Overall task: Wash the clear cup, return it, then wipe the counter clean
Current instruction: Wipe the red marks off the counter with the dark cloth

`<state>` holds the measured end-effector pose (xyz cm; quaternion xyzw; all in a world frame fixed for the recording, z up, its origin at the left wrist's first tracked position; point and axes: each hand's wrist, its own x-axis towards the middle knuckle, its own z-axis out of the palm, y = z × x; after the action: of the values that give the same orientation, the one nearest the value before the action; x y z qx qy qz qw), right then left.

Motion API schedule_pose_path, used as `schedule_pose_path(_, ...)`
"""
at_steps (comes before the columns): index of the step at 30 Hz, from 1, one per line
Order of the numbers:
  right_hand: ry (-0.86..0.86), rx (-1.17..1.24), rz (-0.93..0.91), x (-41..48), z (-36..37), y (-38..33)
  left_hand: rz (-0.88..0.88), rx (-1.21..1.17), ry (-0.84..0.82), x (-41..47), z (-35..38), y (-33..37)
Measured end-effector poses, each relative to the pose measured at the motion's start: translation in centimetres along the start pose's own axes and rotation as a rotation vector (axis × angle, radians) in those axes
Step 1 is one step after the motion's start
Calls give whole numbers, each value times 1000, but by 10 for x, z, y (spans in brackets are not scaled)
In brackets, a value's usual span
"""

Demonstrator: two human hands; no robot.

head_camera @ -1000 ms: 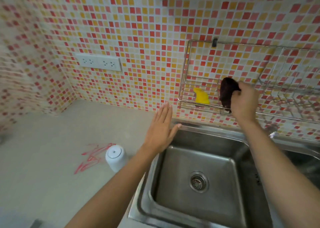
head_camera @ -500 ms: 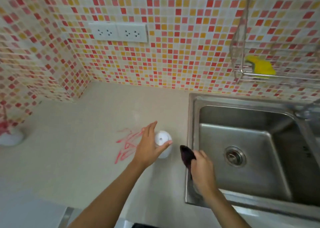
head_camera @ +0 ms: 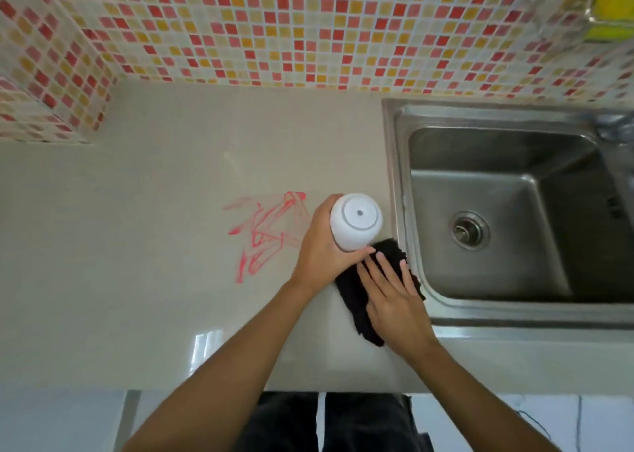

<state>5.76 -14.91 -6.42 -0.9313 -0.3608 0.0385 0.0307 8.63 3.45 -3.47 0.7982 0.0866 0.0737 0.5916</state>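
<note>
Hidden: the cloth point(head_camera: 353, 297) lies partly under the right hand point(head_camera: 394, 300); the faucet at the right edge is blurred and cut off.
Left hand point(head_camera: 322, 249): fingers wrapped around the side of the cup point(head_camera: 356, 220).
Right hand: flat, fingers spread, pressing the dark cloth on the tabletop point(head_camera: 137, 245).
Cup: upside down, just left of the sink point(head_camera: 514, 314), touching the cloth.
Around: red marks point(head_camera: 264, 235) on the tabletop, just left of the left hand.

Mosaic tile wall point(head_camera: 274, 29), red, pink, yellow, white; stainless sink point(head_camera: 507, 314) with round drain point(head_camera: 469, 230); white cabinet fronts point(head_camera: 58, 420) below.
</note>
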Motion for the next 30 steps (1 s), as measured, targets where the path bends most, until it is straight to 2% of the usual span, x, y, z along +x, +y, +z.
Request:
schedule_pose_path(4,-87,-42,-23,2,6,-7,21,-41,91,1,-10,6)
schedule_pose_path(8,-158,-9,-141,1,10,-52,18,-94,350,3,-59,20)
schedule_pose_path(11,-162,34,-268,22,13,-100,33,-30,495,7,-114,15)
schedule_pose_path(13,-108,53,-280,57,16,-120,33,30,575,9,-147,4)
schedule_pose_path(17,-28,29,-162,181,20,-116,0,117,682,1,-195,-24)
schedule_pose_path(21,-82,52,68,268,15,-85,-22,165,735,-20,-218,-41)
schedule_pose_path(23,-53,58,101,251,18,-87,-42,170,753,-29,-227,-48)
schedule_pose_path(26,-17,70,87,158,18,-130,-72,141,786,-30,-234,-54)
schedule_pose_path(28,-81,95,-14,79,18,-171,-79,120,800,-26,-235,-54)
schedule_pose_path(30,-108,98,-141,38,13,-192,-82,97,808,-21,-236,-53)
